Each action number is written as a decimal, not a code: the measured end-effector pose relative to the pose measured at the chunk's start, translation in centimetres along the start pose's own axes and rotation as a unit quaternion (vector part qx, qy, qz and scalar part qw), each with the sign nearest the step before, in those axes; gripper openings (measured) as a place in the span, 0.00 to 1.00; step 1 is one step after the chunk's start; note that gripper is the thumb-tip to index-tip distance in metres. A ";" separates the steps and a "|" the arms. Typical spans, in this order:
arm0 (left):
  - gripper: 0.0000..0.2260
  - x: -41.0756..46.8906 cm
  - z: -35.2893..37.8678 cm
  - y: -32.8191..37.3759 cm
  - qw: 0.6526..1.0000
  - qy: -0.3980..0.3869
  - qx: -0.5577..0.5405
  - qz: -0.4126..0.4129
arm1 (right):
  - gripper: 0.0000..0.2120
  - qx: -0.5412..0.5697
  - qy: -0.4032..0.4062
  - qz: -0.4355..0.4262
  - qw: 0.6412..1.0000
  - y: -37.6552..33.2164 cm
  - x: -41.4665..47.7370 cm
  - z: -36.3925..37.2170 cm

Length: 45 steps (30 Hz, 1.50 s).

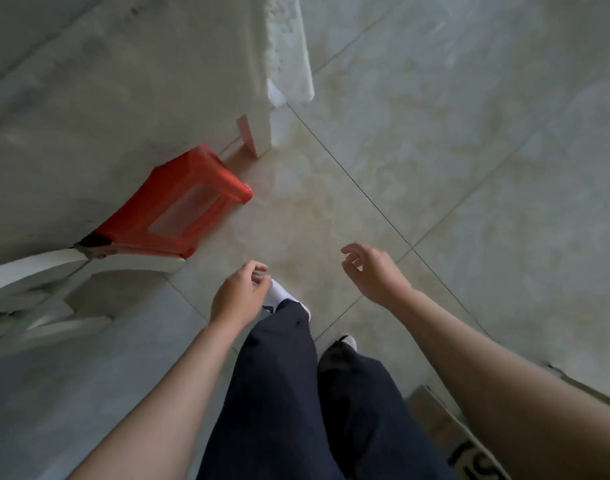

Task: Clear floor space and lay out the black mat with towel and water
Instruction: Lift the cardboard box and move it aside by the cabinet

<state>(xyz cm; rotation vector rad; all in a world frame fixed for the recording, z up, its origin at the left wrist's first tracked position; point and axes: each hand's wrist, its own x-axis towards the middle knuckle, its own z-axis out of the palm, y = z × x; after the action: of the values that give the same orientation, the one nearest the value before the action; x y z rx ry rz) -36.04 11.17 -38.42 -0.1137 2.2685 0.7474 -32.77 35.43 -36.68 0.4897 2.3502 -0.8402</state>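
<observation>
My left hand hangs over the tiled floor with its fingers loosely curled and nothing in it. My right hand is out in front, fingers apart and empty. Below them are my legs in dark trousers and white socks. A red plastic stool stands against the wall at the left, a little ahead of my left hand. No black mat, towel or water shows in the head view.
A grey-white wall runs along the left, ending at a chipped corner. A white plastic chair sits at the lower left. A cardboard piece with black lettering lies at the lower right.
</observation>
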 end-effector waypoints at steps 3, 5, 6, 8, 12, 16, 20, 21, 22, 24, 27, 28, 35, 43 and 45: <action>0.07 -1.6 3.7 1.2 0.999 -0.031 0.031 0.026 | 0.14 0.037 0.020 0.047 0.998 4.8 -4.2 0.8; 0.07 -2.9 6.6 2.3 0.996 -0.056 0.058 0.050 | 0.14 0.064 0.034 0.085 0.994 8.3 -7.4 1.4; 0.07 -3.6 8.0 2.8 0.993 -0.065 0.072 0.060 | 0.14 0.077 0.043 0.101 0.991 10.0 -9.1 1.9; 0.07 -5.5 11.1 4.1 0.989 -0.085 0.093 0.075 | 0.14 0.113 0.061 0.137 0.982 13.6 -12.8 3.0; 0.08 -9.5 16.4 6.6 0.978 -0.121 0.131 0.106 | 0.14 0.182 0.092 0.203 0.958 19.0 -19.3 6.0; 0.07 -13.4 23.2 9.2 0.950 -0.189 0.190 0.160 | 0.15 0.248 0.137 0.292 0.914 24.6 -26.9 9.3; 0.08 -17.1 29.8 11.8 0.905 -0.258 0.253 0.227 | 0.13 0.320 0.192 0.379 0.847 28.8 -33.8 12.7; 0.07 -17.8 30.9 12.3 0.892 -0.270 0.268 0.244 | 0.13 0.339 0.204 0.392 0.831 29.4 -35.0 13.2; 0.07 -18.7 32.4 12.8 0.877 -0.283 0.288 0.261 | 0.13 0.359 0.220 0.409 0.809 30.1 -36.3 13.8; 0.07 -20.2 34.9 13.6 0.845 -0.309 0.323 0.294 | 0.13 0.399 0.248 0.437 0.767 31.3 -38.8 14.8; 0.08 -22.4 39.2 14.3 0.787 -0.355 0.375 0.339 | 0.13 0.442 0.292 0.475 0.703 33.1 -42.6 17.1; 0.08 -22.8 39.9 14.4 0.769 -0.359 0.395 0.351 | 0.12 0.452 0.302 0.481 0.688 33.5 -43.2 17.7; 0.10 -27.6 48.0 14.0 0.657 -0.416 0.469 0.418 | 0.13 0.536 0.375 0.554 0.515 36.1 -48.6 24.3; 0.08 -34.7 57.6 14.0 0.675 -0.409 0.441 0.426 | 0.20 0.541 0.413 0.622 0.387 38.9 -54.0 31.8; 0.08 -35.8 60.0 14.4 0.695 -0.396 0.427 0.423 | 0.22 0.524 0.428 0.644 0.357 39.5 -55.2 33.2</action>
<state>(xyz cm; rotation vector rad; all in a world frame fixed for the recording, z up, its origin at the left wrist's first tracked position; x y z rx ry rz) 23.11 50.99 -41.12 1.4849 1.4776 -0.0056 42.72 34.59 -40.04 3.2544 0.5553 -1.0812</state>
